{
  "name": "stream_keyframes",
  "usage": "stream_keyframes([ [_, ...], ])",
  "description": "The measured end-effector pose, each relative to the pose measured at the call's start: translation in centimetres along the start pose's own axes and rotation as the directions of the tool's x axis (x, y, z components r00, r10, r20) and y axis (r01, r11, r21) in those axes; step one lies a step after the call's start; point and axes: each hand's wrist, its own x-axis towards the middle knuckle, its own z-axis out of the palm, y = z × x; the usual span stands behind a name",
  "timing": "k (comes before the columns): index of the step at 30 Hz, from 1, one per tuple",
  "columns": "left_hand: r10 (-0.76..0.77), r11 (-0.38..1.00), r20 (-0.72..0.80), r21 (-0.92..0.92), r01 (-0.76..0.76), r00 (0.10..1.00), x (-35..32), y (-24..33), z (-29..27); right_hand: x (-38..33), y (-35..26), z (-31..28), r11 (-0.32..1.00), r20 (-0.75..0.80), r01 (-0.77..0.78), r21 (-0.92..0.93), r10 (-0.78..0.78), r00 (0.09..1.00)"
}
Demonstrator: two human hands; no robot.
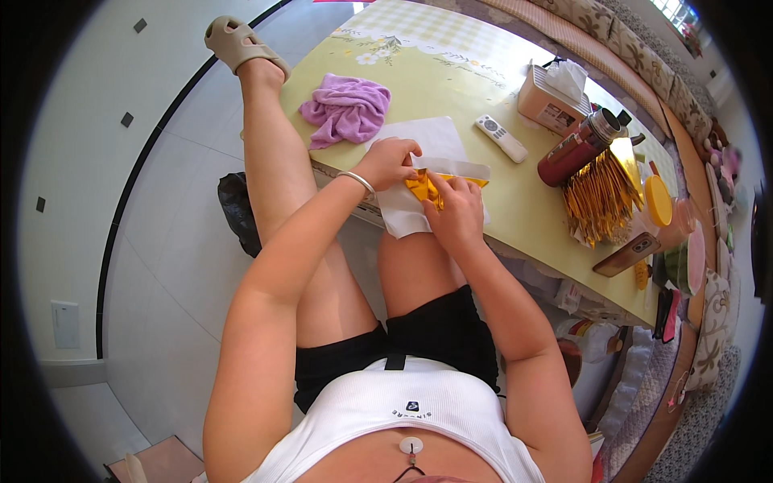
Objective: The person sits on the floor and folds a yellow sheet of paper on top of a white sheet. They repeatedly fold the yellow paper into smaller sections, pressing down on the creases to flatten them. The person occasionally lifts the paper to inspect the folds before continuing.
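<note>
A piece of gold foil paper (421, 190), partly folded, lies over a white sheet (435, 137) at the table's near edge. My left hand (388, 165), a bangle at its wrist, pinches the foil's left end with curled fingers. My right hand (456, 211) grips the same foil from the right, its fingers bent down over it. A strip of the gold shows beyond the right fingers, beside a pale band. Part of the foil is hidden under my fingers. The white sheet hangs over the edge toward my knee.
On the table (515, 209) are a purple cloth (348, 109), a white remote (501, 138), a tissue box (550, 101), a dark red flask (573, 153), a bundle of gold foil pieces (597, 201), a yellow-lidded jar (657, 201) and a phone (626, 254). A black bag (237, 213) hangs left.
</note>
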Motion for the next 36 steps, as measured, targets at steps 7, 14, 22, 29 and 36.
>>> stream_keyframes([
  [7, 0.066, 0.974, -0.031, 0.217, -0.057, 0.997, 0.7, 0.3, 0.4, 0.4, 0.3, 0.6, 0.959, 0.170, 0.060, -0.279, -0.012, 0.985],
  [14, 0.046, 0.882, -0.297, 0.460, 0.100, 0.954, -2.8, 2.3, 0.6, 0.9, -0.1, 0.2, 0.964, 0.303, -0.014, -0.267, 0.097, 0.948],
  [22, 0.378, 0.741, -0.246, 0.658, -0.133, 0.893, -7.0, 1.8, 5.8, 0.9, 0.1, 0.6, 0.953, 0.322, -0.006, -0.303, 0.108, 0.940],
  [29, -0.042, 0.858, -0.049, 0.510, 0.061, 0.998, -3.7, 5.8, 2.0, 2.8, 2.7, -1.9, 0.973, 0.219, -0.166, -0.162, 0.199, 0.955],
  [36, 0.161, 0.839, -0.240, 0.544, -0.005, 0.957, -0.7, 2.7, 3.5, 5.0, 7.0, -1.7, 0.949, 0.153, 0.131, -0.288, -0.090, 0.984],
])
